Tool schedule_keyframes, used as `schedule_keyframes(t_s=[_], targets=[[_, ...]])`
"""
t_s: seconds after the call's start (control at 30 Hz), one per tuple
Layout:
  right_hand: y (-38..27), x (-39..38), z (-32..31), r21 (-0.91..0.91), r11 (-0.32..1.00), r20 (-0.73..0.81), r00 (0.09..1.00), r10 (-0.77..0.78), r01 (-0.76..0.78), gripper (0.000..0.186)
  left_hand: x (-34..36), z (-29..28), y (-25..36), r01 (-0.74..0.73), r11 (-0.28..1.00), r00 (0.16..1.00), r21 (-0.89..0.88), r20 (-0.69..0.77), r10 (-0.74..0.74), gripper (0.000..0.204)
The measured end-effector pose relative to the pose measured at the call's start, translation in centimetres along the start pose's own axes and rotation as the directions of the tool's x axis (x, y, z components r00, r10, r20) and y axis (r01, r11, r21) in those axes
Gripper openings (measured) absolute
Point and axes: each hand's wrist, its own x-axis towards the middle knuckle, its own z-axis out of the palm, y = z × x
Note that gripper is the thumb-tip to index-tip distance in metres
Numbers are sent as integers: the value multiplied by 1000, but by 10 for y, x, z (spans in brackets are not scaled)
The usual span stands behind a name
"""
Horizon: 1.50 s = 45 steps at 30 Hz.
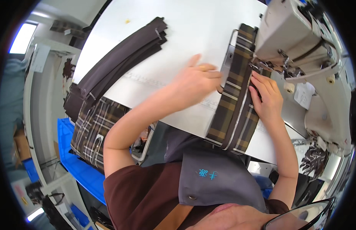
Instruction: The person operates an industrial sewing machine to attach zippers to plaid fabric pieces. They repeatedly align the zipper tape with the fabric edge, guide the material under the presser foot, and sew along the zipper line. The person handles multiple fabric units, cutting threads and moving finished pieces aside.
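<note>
A long plaid fabric panel (pixel 224 111) in brown, tan and white, with a silver-toothed zipper (pixel 239 115) along it, lies under the head of a sewing machine (pixel 287 34). My right hand (pixel 268 97) rests on the panel just right of the zipper, fingers stretched toward the needle area, which is partly hidden. To the left of the panel, my left hand (pixel 201 81) is raised with its fingers apart and slightly blurred. Its fingertips are close to a flat metal piece (pixel 228 63) at the panel's left edge; whether they touch it I cannot tell.
Dark strips (pixel 118 61) lie stacked across the left of the white table (pixel 185 30). More plaid pieces (pixel 99 130) hang over the table edge above a blue bin (pixel 82 172). The machine's body curves along the right side, with a dark thread bundle (pixel 314 161) below.
</note>
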Motion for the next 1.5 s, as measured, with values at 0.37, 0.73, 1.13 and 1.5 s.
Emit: schedule_keyframes(t_s=[0.37,0.73,1.13,1.5], targets=[[2,-5,1,0,1000,14,1000,0,0,27,-107,-47,-87,645,758,759,97,-194,-621,53],[2,-4,0,12,1000,10,1000,-6,6,25,-53,-44,-136,752,593,578,-287,-144,-803,37],[3,-3,2,9,1000,-38,999,-28,28,22,-46,-41,-149,687,726,688,12,-331,-646,24],[4,-5,4,-27,999,-61,997,-35,34,19,-12,-105,36,403,281,884,-871,290,-367,26]])
